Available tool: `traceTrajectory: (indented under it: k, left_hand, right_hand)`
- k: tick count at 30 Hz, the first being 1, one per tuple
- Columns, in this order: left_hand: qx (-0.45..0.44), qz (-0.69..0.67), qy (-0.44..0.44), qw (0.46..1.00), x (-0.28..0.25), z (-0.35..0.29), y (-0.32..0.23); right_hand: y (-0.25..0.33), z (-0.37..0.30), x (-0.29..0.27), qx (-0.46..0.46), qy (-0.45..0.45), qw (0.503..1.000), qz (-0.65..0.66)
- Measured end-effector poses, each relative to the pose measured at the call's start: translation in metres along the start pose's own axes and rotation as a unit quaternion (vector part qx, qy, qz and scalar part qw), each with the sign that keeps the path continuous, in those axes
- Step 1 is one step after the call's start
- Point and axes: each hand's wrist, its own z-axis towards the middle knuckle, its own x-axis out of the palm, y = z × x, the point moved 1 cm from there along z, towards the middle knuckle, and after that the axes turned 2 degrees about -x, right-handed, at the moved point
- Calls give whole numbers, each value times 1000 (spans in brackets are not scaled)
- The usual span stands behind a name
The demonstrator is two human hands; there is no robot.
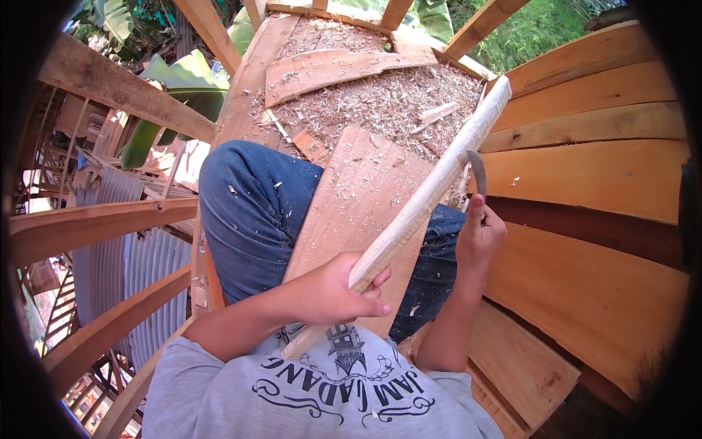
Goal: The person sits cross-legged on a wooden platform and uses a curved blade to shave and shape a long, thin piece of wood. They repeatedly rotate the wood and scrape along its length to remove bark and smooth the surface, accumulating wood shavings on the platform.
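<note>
A long, pale, peeled wooden pole [431,189] slants from my chest up to the far right, its thick end above the floor edge. My left hand [330,293] is closed round the pole's lower part, with the thumb stretched along the near side. In my right hand [480,234] is a curved knife [479,174], gripped upright; its handle is hidden in the fingers. The hooked blade's tip touches or lies very near the pole's right side. Beneath the pole, a wide reddish board [351,190] rests across my lap between my knees.
Wood shavings [344,99] cover the boards ahead, with a curved offcut [333,72] and small scraps on them. An orange plank wall [585,172] stands close on the right. Open wooden rails [124,91] run along the left, above corrugated metal sheets [146,271].
</note>
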Motion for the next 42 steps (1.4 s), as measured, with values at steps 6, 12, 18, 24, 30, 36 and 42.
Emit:
traceTrajectory:
  k: [6,12,18,24,30,36,42]
  left_hand:
    - [-60,-209,56,975,-22,1,10]
    - [-58,-184,82,978,-9,10,8]
    - [-47,-42,83,995,-16,-8,27]
    - [-113,-87,10,990,-6,-14,19]
    - [-65,-100,-2,993,-10,-11,10]
    - [99,209,-137,963,8,-2,4]
    - [91,148,-153,973,15,-1,3]
  right_hand:
    - [25,-28,8,97,202,919,325]
    - [64,-51,31,150,201,887,388]
    - [58,-33,14,167,116,882,425]
    - [29,-34,10,62,120,936,325]
    - [38,-66,1,-122,184,973,69]
    - [35,-66,5,-177,158,970,-49]
    - [22,-49,10,-197,103,973,-67]
